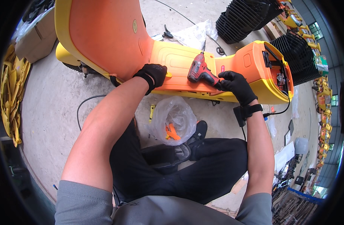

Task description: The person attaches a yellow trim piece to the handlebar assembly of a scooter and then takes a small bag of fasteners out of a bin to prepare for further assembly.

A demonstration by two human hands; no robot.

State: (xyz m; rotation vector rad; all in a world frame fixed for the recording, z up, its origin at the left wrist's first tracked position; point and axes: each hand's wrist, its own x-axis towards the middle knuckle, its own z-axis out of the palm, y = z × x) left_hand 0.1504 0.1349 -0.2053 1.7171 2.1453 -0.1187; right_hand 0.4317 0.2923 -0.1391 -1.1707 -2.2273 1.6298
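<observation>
An orange and yellow scooter body (pixel 166 56) lies across the floor in front of me. My left hand (pixel 154 75), in a black glove, is closed at the near edge of its flat footboard. A small yellow plastic piece (pixel 168 74) sticks out from those fingers; the rest of it is hidden. On the footboard rests a red and black cordless drill (pixel 202 71), its bit pointing away from me. My right hand (pixel 237 86), also gloved in black, has its fingers curled about the drill's handle end.
Between my legs and the scooter stands a clear plastic bag (pixel 175 112) with orange and yellow parts in it. A yellow tool (pixel 152 112) lies beside it. Stacked black crates (pixel 241 22) stand far right, yellow parts (pixel 12 97) at left. Cables cross the floor.
</observation>
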